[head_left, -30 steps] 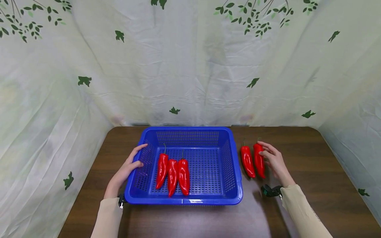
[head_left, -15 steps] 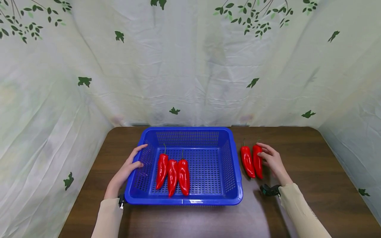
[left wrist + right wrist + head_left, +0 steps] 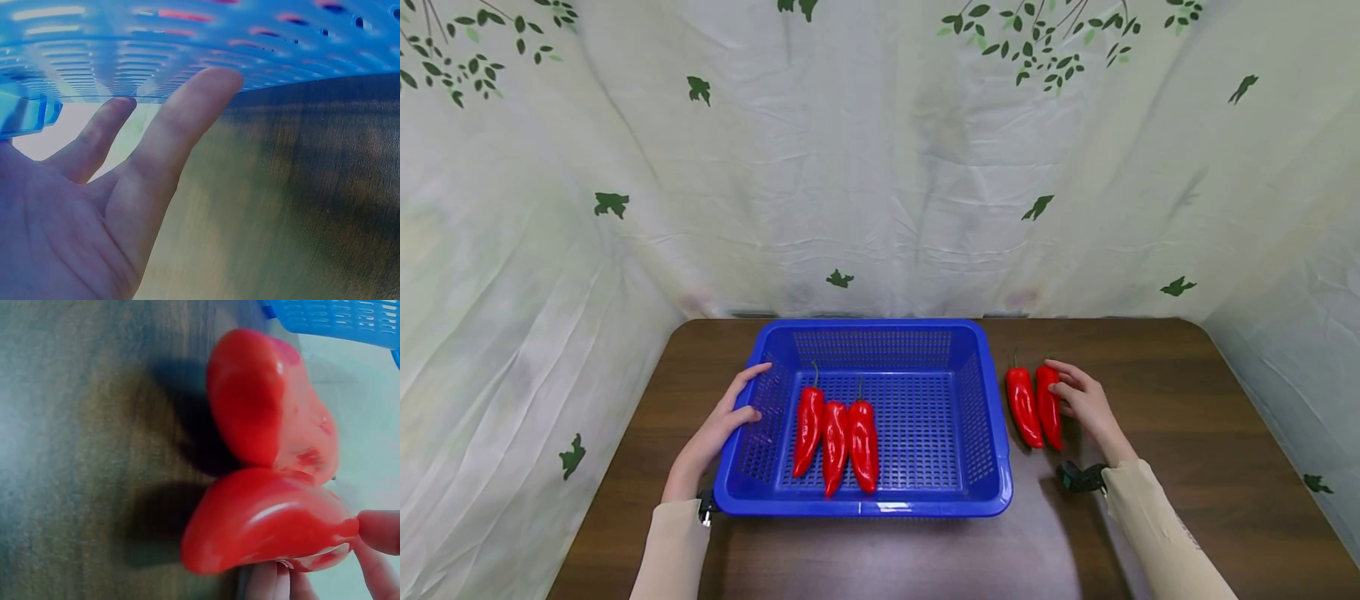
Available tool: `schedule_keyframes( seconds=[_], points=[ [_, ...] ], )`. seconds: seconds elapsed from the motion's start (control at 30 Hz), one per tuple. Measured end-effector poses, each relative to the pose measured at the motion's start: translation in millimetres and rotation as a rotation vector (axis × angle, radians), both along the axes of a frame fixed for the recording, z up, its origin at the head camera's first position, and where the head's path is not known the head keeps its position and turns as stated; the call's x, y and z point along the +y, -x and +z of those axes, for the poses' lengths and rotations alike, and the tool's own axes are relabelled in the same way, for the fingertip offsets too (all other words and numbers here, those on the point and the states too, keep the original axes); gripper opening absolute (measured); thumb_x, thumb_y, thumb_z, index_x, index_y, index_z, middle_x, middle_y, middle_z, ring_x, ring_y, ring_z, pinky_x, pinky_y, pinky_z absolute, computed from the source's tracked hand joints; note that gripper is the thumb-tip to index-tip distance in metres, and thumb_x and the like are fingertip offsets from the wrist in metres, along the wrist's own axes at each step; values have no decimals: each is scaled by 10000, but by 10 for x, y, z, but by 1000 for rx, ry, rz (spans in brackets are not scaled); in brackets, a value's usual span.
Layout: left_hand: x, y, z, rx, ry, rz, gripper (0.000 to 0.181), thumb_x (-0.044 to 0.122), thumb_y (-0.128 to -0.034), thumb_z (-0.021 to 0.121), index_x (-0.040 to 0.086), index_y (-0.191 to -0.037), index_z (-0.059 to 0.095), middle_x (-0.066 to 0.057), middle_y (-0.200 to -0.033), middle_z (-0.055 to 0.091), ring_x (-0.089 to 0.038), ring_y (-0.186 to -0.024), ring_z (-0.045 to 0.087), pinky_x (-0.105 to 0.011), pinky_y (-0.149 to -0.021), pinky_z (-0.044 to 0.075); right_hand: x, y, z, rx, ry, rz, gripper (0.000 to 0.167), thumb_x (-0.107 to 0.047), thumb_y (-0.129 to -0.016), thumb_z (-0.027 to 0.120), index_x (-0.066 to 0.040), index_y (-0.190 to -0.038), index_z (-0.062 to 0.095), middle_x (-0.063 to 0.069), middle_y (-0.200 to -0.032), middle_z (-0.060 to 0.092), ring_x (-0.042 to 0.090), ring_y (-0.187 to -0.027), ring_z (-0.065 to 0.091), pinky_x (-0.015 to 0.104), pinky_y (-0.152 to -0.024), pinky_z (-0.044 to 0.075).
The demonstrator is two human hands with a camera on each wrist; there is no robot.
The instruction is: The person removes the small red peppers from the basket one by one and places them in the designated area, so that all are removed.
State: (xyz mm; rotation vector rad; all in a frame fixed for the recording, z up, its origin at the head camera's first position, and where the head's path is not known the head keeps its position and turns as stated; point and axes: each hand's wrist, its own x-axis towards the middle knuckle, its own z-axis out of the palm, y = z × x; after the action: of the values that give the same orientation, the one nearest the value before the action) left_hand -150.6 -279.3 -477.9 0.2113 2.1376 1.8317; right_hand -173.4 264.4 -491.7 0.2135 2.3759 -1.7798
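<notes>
A blue plastic basket (image 3: 925, 507) stands on the wooden table, with three red chili peppers (image 3: 836, 446) lying side by side towards its left. My left hand (image 3: 718, 425) holds the basket's left side, thumb and index finger over the rim. Below the rim, other fingers (image 3: 156, 137) lie against the slotted outer wall in the left wrist view. Right of the basket, my right hand (image 3: 1090, 408) pinches a red chili pepper (image 3: 269, 519) between thumb and fingers. That pepper rests on the table, touching another red chili pepper (image 3: 1022, 408) on its left.
The brown wooden table (image 3: 1187, 417) reaches back to a pale curtain (image 3: 880, 192) printed with green leaves and birds. Curtain also hangs along both sides. The basket's right wall stands close to the two peppers on the table.
My right hand has shifted slightly left with the pepper, closing the gap to the neighbouring pepper. Over the last half second it has hardly moved. My left hand and the basket have stayed put.
</notes>
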Motion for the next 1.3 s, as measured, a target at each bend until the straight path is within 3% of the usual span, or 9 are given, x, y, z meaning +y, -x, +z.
schedule_keyframes(
  seconds=[0.33,0.67,0.83,1.07,1.3],
  points=[
    [9,-10,18,1,4,4,666,63,-896,442,251,-1497,222,-221,-1473,166,-462,-1135,405,-445,-781,512,-1,-23,-13,15,-32,6,502,-140,-992,445,-51,-1474,334,286,-1372,384,357,-1123,461,237,-797,478],
    [15,-13,33,9,24,6,668,73,-896,443,247,-1501,218,-210,-1506,124,-500,-1183,370,-500,-807,504,-26,-29,6,13,-110,1,518,-120,-976,466,-45,-1472,338,291,-1385,376,404,-1180,413,332,-853,452],
    [13,-16,24,2,25,8,664,70,-898,443,250,-1498,224,-212,-1496,139,-487,-1165,383,-471,-800,505,-41,-31,9,20,-111,6,512,-109,-974,465,-34,-1465,345,295,-1384,381,413,-1187,412,372,-882,447],
    [11,-17,22,-6,32,13,661,68,-897,440,268,-1493,234,-209,-1492,145,-473,-1156,392,-449,-795,511,-34,-37,-31,21,-101,-6,493,-103,-975,461,-25,-1452,366,282,-1417,367,404,-1204,408,289,-853,454],
    [19,-24,25,2,42,12,670,85,-895,453,259,-1499,221,-200,-1516,110,-503,-1205,352,-514,-821,500,-6,-66,-46,52,-80,-18,484,-93,-976,449,-11,-1445,368,280,-1417,367,400,-1204,407,224,-808,448]
  ],
)
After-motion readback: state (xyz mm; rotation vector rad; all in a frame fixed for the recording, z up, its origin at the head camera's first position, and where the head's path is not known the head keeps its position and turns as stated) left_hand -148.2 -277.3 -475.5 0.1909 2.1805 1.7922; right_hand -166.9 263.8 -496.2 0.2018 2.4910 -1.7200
